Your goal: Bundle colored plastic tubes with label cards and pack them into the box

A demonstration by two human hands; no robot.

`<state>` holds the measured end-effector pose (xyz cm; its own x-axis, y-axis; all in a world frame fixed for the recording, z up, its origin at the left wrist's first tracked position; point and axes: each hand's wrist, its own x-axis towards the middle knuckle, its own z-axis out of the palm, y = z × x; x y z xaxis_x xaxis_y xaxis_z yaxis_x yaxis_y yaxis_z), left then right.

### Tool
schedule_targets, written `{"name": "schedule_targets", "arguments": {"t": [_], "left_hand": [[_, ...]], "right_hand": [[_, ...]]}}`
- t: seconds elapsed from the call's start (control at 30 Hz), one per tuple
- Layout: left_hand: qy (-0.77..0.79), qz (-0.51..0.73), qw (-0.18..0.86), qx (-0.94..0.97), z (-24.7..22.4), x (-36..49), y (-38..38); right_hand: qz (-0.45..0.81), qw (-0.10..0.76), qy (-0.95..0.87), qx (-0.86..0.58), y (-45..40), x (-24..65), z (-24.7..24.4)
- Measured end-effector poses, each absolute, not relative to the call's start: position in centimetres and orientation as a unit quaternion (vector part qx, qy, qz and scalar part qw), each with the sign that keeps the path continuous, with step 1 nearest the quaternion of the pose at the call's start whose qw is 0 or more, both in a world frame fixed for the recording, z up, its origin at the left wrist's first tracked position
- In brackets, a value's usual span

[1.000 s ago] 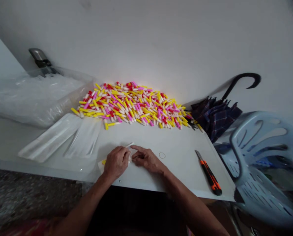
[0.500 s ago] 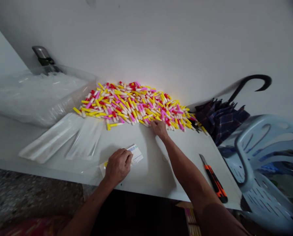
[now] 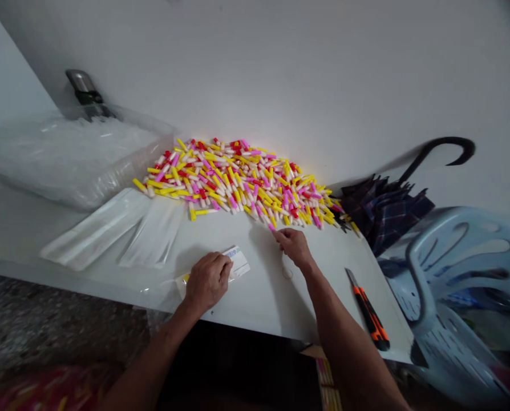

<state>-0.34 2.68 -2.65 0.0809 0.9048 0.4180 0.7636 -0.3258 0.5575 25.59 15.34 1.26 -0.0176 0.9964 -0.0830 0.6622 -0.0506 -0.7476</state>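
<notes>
My left hand [image 3: 209,281] is closed over a small white printed packet [image 3: 240,262] on the table, with a bit of yellow showing at the packet's left end. Thumb and fingers of my right hand [image 3: 292,244] are pinched together at a small pink stick-like piece [image 3: 271,227], mostly hidden by the fingertips. This piece is at the front edge of a wide pile of small capped tubes [image 3: 238,182] in yellow, pink, red and white. Below my right hand a thin rubber band [image 3: 287,273] lies on the table.
An orange and black box cutter [image 3: 370,317] lies at right, blade out. Flat clear plastic sleeves [image 3: 96,228] and a large clear bag [image 3: 67,160] are at left, near a flask [image 3: 86,91]. A folded umbrella [image 3: 383,208] and a light-blue plastic chair [image 3: 434,251] stand right.
My right hand has drawn back from the pile toward me and slightly right, with the pink piece at its fingertips. My left hand stays on the packet. The view has shifted slightly.
</notes>
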Motion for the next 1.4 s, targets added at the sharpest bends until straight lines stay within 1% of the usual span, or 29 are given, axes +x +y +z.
{"name": "schedule_targets", "arguments": {"t": [0.1,0.17,0.27,0.4,0.53,0.67,0.83,0.93,1.03,1.1,1.17,1.23,1.33,1.4], "left_hand": [[0.575,0.361,0.092,0.729,-2.6,-0.3,2.7],[0.573,0.366,0.089,0.728,-2.5,-0.4,2.6],[0.566,0.38,0.098,0.725,-2.5,-0.5,2.5],[0.552,0.389,0.116,0.728,-2.5,-0.6,2.4],[0.552,0.388,0.122,0.728,-2.4,-0.6,2.4],[0.553,0.384,0.122,0.729,-2.4,-0.6,2.4],[0.554,0.377,0.119,0.732,-2.5,-0.6,2.5],[0.555,0.374,0.118,0.734,-2.6,-0.7,2.5],[0.559,0.368,0.115,0.734,-2.6,-0.6,2.6],[0.565,0.36,0.113,0.734,-2.5,-0.6,2.6],[0.57,0.349,0.114,0.735,-2.4,-0.5,2.7],[0.574,0.335,0.12,0.738,-2.3,-0.4,2.9],[0.582,0.323,0.121,0.736,-2.1,-0.3,3.1],[0.584,0.327,0.11,0.734,-2.1,-0.2,3.2]], "right_hand": [[0.46,0.289,-0.59,-0.597,11.5,26.6,1.2],[0.51,0.285,-0.577,-0.57,9.8,26.7,1.4],[0.511,0.245,-0.603,-0.561,8.4,26.4,2.2],[0.473,0.174,-0.683,-0.529,8.5,26.0,3.6],[0.459,0.144,-0.728,-0.489,9.2,25.4,3.9],[0.478,0.156,-0.715,-0.486,9.3,25.0,3.5],[0.509,0.244,-0.665,-0.489,10.2,26.7,3.9],[0.489,0.258,-0.667,-0.5,12.0,27.8,4.7],[0.434,0.207,-0.71,-0.514,13.9,27.5,4.9],[0.354,0.167,-0.748,-0.537,14.2,26.4,4.3],[0.269,0.144,-0.755,-0.581,13.2,25.3,3.2],[0.211,0.128,-0.738,-0.629,11.3,24.6,1.7],[0.158,0.12,-0.73,-0.654,8.2,24.7,0.0],[0.157,0.147,-0.74,-0.637,7.0,25.1,-0.3]]}}
